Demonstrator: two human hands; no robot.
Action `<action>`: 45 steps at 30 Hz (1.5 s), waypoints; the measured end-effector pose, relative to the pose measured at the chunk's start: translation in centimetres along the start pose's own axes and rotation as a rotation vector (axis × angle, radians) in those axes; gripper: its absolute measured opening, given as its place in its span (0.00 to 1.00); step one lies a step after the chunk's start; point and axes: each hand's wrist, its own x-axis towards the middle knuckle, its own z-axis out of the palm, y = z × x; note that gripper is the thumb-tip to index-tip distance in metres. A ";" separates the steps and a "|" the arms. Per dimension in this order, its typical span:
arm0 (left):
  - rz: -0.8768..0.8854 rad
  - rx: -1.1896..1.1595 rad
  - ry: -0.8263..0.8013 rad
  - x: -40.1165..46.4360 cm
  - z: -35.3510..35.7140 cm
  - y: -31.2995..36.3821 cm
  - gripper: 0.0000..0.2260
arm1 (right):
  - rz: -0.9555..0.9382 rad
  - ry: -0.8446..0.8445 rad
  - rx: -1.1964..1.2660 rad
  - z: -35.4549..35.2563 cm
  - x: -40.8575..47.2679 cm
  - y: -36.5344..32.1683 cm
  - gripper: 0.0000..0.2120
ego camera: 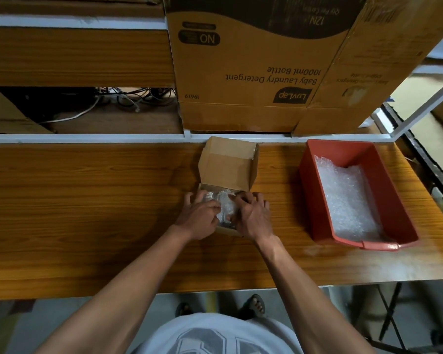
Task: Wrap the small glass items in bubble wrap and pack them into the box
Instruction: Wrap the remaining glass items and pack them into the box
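A small brown cardboard box (228,164) stands open on the wooden table, its lid flap raised at the back. Inside it lie small glass items wrapped in bubble wrap (225,208); one at the left shows a small label. My left hand (198,215) rests over the box's left side, its fingers curled onto the wrapped glass. From the right, my right hand (252,215) grips the bubble-wrapped item with bent fingers. Both hands hide much of the box's inside.
A red plastic bin (317,200) holding loose bubble wrap (348,198) sits on the table at the right. Large cardboard cartons (253,72) stand on the shelf behind. Cables lie on the shelf at the back left. The table's front edge runs below my forearms.
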 end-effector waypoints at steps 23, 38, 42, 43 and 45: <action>0.024 0.022 -0.108 1.1 -1.1 -1.2 0.23 | 0.043 0.010 -0.006 0.2 0.3 -1.1 0.33; -0.164 -0.086 0.151 -0.3 -0.8 -2.5 0.21 | 0.053 -0.020 0.015 0.1 0.4 -1.7 0.33; -0.174 -0.124 0.110 -0.6 -1.1 -2.8 0.21 | 0.054 -0.013 0.017 0.2 0.4 -1.8 0.33; -0.172 -0.134 0.115 -0.6 -1.2 -2.8 0.20 | 0.057 -0.011 0.010 0.2 0.3 -1.6 0.33; -0.174 -0.150 0.146 -0.5 -1.3 -2.3 0.19 | 0.065 0.003 0.014 -0.1 0.0 -1.2 0.33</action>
